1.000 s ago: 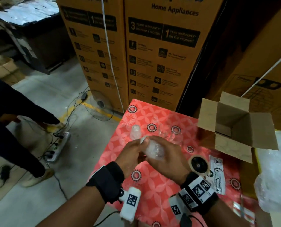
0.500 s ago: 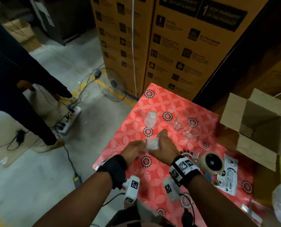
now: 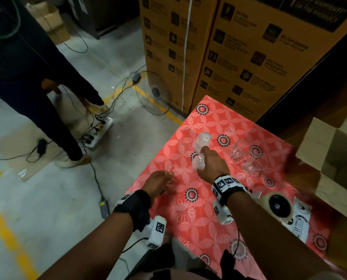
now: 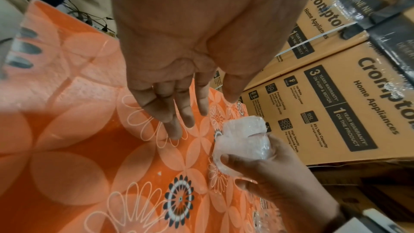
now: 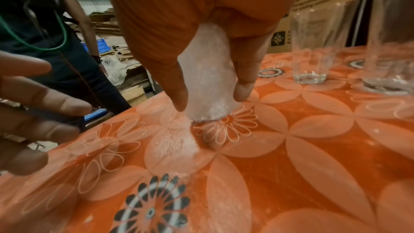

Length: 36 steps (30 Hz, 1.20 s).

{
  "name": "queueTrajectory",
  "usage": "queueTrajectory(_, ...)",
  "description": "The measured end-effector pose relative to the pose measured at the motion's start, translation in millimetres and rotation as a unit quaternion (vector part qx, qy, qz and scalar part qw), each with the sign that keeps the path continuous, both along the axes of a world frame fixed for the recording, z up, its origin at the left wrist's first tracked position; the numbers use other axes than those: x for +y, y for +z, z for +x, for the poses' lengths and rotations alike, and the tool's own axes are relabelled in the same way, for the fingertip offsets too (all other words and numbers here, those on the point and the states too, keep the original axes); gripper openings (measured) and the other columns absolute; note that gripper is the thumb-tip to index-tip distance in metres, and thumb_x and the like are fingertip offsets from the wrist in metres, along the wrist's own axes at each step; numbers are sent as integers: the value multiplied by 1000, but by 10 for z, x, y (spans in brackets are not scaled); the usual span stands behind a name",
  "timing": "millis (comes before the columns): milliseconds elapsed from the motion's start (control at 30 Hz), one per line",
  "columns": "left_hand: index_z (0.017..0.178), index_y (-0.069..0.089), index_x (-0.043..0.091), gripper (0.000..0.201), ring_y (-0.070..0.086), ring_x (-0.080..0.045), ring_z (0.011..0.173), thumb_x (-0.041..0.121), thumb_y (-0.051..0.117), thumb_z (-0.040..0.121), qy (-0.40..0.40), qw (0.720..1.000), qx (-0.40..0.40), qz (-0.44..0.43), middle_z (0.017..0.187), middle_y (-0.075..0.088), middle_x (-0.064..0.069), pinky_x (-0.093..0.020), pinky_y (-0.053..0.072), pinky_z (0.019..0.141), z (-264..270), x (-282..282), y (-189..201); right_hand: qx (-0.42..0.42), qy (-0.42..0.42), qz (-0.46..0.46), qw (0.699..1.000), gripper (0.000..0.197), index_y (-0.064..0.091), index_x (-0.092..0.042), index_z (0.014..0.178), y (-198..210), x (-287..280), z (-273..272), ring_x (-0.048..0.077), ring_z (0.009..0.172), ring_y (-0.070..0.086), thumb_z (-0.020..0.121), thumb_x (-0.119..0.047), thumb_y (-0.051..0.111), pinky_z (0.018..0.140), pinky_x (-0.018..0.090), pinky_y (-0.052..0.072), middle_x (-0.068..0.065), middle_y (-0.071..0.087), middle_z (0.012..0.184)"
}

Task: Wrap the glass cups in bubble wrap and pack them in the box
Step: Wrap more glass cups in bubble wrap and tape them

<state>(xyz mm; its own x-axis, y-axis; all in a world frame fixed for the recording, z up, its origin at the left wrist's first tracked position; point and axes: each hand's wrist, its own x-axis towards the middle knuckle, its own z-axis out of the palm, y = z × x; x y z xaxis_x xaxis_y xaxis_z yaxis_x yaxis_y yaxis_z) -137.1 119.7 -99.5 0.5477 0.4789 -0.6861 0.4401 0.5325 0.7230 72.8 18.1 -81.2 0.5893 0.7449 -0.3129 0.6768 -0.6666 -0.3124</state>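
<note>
The desk [image 3: 225,201], under its red flowered cloth, was my landmark. Beyond its far edge rose the tall printed appliance cartons [image 3: 249,47], and at its far right corner the open cardboard box [image 3: 330,154] stood with its flaps up. On the floor off the desk's left side a person in dark clothes [image 3: 37,81] stood by a power strip [image 3: 99,132]. Near the desk's right edge lay a roll of tape [image 3: 277,205]. Toward the desk's far middle two bare glass cups [image 3: 238,148] stood upright, and left of them a wrapped cup [image 3: 202,141]. My right hand [image 3: 213,164] gripped another bubble-wrapped cup [image 5: 208,77] between thumb and fingers, its base touching the desk. My left hand [image 4: 179,50] hung above the desk's left side, fingers loosely spread, holding nothing.
</note>
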Motion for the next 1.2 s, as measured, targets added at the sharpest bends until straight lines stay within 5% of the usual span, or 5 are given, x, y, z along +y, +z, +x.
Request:
queueTrajectory(267,115,65,1,18,66,-15,63,16,55,110,-11,1000,-24,2,112,80,-15,-22,42,48,-49,88,25,37,-103,65,992,103,27,-20,145,46,-121,-114,42,114,64,67,-33,92,93,49,56,13,54,139)
queueTrajectory(400,112,64,-2,17,64,-12,57,13,56,109,8,1000,-17,6,93,81,-4,-20,43,46,-51,77,63,72,-140,92,983,108,29,-15,145,73,-144,-99,40,122,60,63,-30,98,98,44,52,18,54,140)
queueTrajectory(567,108,65,4,15,62,-17,63,16,57,109,-6,1000,-23,3,117,77,-21,-20,43,46,-54,85,-18,109,-173,99,974,97,35,-12,140,18,-152,-84,38,116,62,66,-23,97,90,32,49,20,62,128)
queueTrajectory(967,110,68,1,18,68,-18,66,16,58,108,-12,999,12,40,89,74,-5,-23,43,50,61,110,74,111,-136,120,977,72,48,-12,134,-142,155,-292,38,112,66,75,-20,88,90,37,56,17,69,121)
queueTrajectory(1200,115,67,1,20,68,-19,69,18,57,109,-20,998,15,53,98,71,-11,-20,47,50,122,103,133,100,-134,133,977,68,46,-15,133,-175,239,-389,40,107,67,76,-22,83,84,39,56,16,69,118)
